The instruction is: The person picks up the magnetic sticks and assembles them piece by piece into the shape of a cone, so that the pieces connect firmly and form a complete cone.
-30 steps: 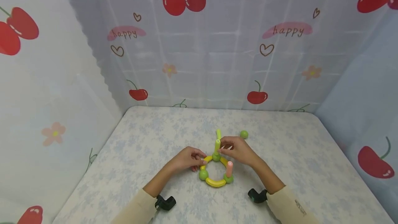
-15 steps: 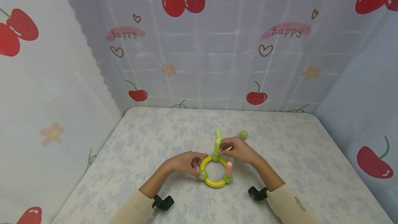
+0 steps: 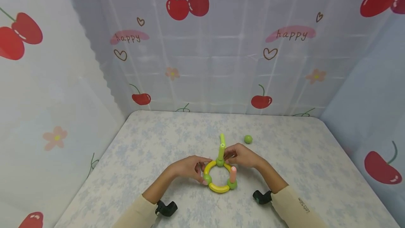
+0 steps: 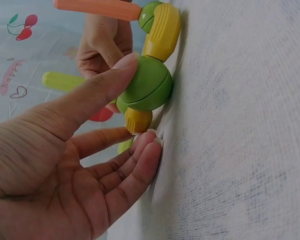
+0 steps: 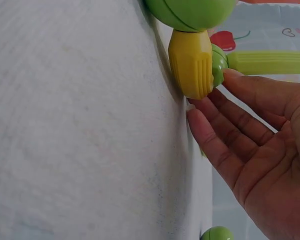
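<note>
A toy ring of green balls and curved yellow rods (image 3: 219, 188) lies on the table. From its back ball (image 3: 219, 162) rises a lime-green rod (image 3: 221, 152); a salmon-pink rod (image 3: 233, 174) stands on the front right ball (image 3: 232, 184). My left hand (image 3: 188, 167) grips the ring's left side: its thumb presses the left ball (image 4: 149, 84), and its index fingertip meets the left yellow rod (image 4: 139, 121). At the back, my right hand (image 3: 243, 155) pinches the back ball, thumb at the lime rod's base, with the other fingers low beside the right yellow rod (image 5: 191, 65).
Behind the ring lies another lime-green rod (image 3: 222, 138). A loose green ball (image 3: 248, 139) sits farther back, right of it. Both forearms carry black wrist cameras, and cherry-patterned curtains (image 3: 202, 55) surround the table (image 3: 158, 129).
My left hand has spread its grip: the thumb has come down onto the left ball and the index finger has stretched forward along the ring. The right hand stays by the back ball.
</note>
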### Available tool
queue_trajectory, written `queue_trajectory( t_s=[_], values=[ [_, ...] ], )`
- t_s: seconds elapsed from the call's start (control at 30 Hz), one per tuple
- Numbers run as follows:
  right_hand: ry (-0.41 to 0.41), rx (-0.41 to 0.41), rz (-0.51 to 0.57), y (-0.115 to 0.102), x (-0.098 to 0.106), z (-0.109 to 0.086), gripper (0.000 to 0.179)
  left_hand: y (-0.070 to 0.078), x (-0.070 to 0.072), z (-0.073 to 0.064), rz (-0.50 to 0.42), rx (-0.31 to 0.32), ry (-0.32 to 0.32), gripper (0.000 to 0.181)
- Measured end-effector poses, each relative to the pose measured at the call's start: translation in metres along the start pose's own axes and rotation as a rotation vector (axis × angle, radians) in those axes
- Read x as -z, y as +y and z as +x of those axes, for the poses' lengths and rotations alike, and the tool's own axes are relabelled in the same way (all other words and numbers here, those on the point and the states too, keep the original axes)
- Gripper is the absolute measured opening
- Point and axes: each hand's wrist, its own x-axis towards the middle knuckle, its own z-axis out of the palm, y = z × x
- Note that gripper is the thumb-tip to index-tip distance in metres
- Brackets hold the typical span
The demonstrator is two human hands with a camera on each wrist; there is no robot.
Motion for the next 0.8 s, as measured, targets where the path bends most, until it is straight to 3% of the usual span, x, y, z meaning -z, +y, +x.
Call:
queue_trajectory(
  t_s=[0.4, 0.8],
  values=[
    [0.028, -0.013, 0.005, 0.005, 0.005, -0.012, 0.021, -0.001, 0.005, 0.0, -0.027, 0.054, 0.02, 0.071],
    [0.028, -0.018, 0.002, 0.008, 0.012, -0.03, 0.022, -0.009, 0.008, 0.003, -0.141, 0.029, 0.062, 0.039]
  ],
)
